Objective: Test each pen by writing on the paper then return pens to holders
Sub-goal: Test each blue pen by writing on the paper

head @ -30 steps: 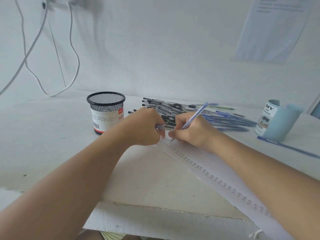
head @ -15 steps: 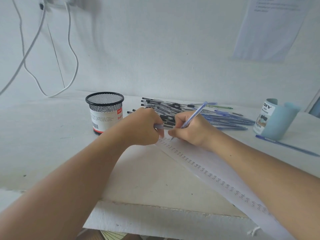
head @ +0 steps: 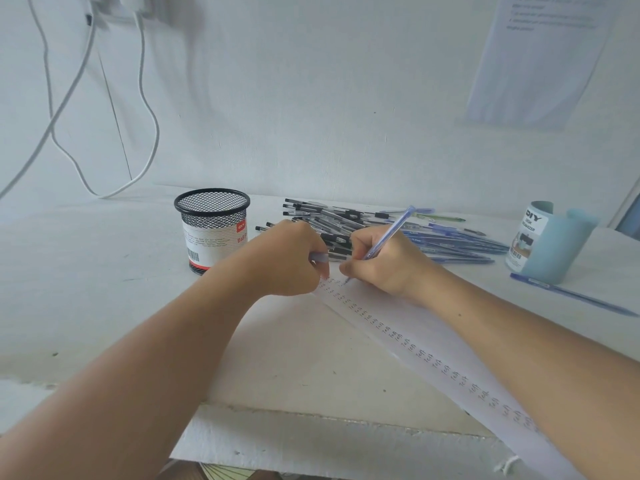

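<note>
Presently: one pen (head: 391,233) under test. The right hand (head: 384,265) is curled round it in a writing grip, fingers clamped low on the barrel, heel of the hand on the paper (head: 415,327). The tip is down on the paper's far end, at the head of a long column of small marks that runs back toward the person. Long axis steeply tilted: the tip points down and left, the tail rises up and right toward the wall. The left hand (head: 287,261) is fisted just beside the right, at the paper's far left corner, pinching a small pale-blue piece, by my guess the cap (head: 319,258). A pile (head: 433,233) of black and blue pens lies flat on the table (head: 104,265) just behind both hands. The mesh holder (head: 212,230) stands upright to the left, nothing showing above its rim. The blue holder (head: 550,247) stands upright at far right, with a loose pen (head: 571,294) lying before it. Step in hand, as I read it: the writing test, with most pens waiting. The next move would call for lifting the tip, bringing the cap onto it along the same axis, then standing the pen in a holder; which one I cannot tell.
</note>
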{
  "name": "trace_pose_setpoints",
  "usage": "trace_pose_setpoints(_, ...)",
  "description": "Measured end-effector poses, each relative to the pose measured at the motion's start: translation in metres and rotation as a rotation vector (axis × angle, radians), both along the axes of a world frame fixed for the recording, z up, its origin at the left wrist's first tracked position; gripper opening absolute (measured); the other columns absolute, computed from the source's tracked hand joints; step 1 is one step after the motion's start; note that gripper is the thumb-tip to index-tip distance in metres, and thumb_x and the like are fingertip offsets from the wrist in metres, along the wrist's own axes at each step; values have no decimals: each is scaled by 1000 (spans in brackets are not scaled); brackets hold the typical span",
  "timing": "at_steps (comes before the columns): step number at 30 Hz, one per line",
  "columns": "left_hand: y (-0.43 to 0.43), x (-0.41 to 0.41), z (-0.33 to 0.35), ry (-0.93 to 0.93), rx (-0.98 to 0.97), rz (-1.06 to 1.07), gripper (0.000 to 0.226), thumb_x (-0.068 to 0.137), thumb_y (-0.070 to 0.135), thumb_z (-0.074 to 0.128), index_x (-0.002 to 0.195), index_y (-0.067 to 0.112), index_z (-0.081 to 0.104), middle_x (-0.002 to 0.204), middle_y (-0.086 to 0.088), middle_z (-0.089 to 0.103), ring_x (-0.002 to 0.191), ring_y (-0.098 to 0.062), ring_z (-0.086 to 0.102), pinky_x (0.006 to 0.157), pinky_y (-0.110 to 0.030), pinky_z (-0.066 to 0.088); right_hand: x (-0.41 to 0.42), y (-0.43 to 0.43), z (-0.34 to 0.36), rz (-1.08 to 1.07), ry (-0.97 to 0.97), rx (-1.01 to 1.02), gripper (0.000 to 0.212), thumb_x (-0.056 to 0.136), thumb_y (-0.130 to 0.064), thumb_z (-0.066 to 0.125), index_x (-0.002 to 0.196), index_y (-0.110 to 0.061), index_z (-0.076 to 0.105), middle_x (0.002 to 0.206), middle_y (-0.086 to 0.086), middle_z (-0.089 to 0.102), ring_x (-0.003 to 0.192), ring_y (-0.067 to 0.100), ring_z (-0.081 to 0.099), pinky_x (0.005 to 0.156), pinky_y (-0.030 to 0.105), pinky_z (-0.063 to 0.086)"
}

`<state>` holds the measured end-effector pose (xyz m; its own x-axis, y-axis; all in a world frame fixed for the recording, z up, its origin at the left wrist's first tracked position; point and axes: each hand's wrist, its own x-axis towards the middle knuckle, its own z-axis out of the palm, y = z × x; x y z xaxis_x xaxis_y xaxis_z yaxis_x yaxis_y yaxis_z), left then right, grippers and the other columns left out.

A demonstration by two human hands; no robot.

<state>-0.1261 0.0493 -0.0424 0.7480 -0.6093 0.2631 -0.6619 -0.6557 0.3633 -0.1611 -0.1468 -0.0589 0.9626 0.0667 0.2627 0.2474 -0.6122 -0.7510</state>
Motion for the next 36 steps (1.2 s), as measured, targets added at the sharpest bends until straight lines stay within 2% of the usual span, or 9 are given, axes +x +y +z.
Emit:
trace_pose_setpoints(5, 0, -4, 1, 108, -205, -68, 29, 85, 32, 43, 106, 30, 62, 60, 13, 53, 56, -5, 45, 51, -20, 32, -5, -8, 8, 10, 34, 486, 36, 87, -5, 77, 66, -16, 50, 55, 5, 37, 46, 15, 24, 45, 22, 22)
trace_pose_setpoints(10, -2, -3, 0, 117, -312, -124, 24, 107, 15, 34, 117, 29, 52, 58, 9, 46, 53, -8, 37, 51, -20, 32, -15, -17, 27, 149, 54, 821, 10, 83, -11, 66, 77, -5, 59, 63, 9, 52, 48, 15, 31, 46, 22, 23)
trace_pose_setpoints(16, -6, -6, -3, 133, -332, -220, 9, 110, 24, 38, 119, 24, 38, 61, 6, 38, 59, -13, 33, 55, -24, 32, -16, -11, 27, 99, 50, 777, 21, 96, 0, 49, 78, -5, 59, 62, 12, 55, 47, 16, 31, 49, 24, 19)
trace_pose_setpoints(21, -9, -6, -2, 146, -327, -250, 15, 107, 10, 36, 117, 22, 36, 66, 1, 40, 60, -15, 33, 56, -26, 32, -13, -9, 23, 138, 62, 723, 7, 84, -10, 61, 82, -9, 55, 65, 15, 58, 49, 17, 33, 48, 24, 23)
trace_pose_setpoints(24, -11, -9, -1, 135, -323, -272, 17, 107, 7, 35, 118, 20, 35, 70, -7, 42, 61, -14, 33, 58, -26, 33, -14, -6, 20, 177, 58, 743, 18, 89, -4, 67, 81, -8, 52, 67, 19, 60, 50, 20, 37, 46, 26, 31)
trace_pose_setpoints(27, -10, -10, -1, 116, -338, -309, 18, 108, 6, 34, 116, 22, 33, 76, -18, 43, 63, -15, 32, 60, -29, 33, -16, -1, 20, 176, 41, 772, 30, 91, 2, 68, 72, -9, 48, 60, 10, 48, 49, 18, 32, 46, 25, 27)
trace_pose_setpoints(30, -9, -12, -2, 79, -345, -350, 16, 108, 5, 32, 114, 20, 30, 75, -12, 39, 63, -16, 31, 60, -32, 33, -18, 1, 22, 199, 42, 797, 33, 90, 3, 68, 70, -10, 45, 57, 6, 43, 49, 17, 31, 46, 26, 24)
trace_pose_setpoints(33, -11, -13, -2, 56, -368, -358, 14, 108, 3, 32, 113, 16, 29, 80, -23, 43, 64, -16, 32, 61, -36, 33, -20, 0, 25, 214, 46, 761, 31, 90, 5, 67, 71, -9, 48, 56, 8, 47, 50, 18, 34, 45, 26, 30)
trace_pose_setpoints(36, -16, -10, -4, 39, -372, -321, 21, 108, 9, 38, 124, 19, 29, 77, -18, 44, 62, -14, 36, 60, -31, 35, -24, -5, 30, 149, 16, 639, 20, 87, 8, 71, 77, -2, 57, 56, 11, 50, 47, 20, 39, 46, 28, 36)
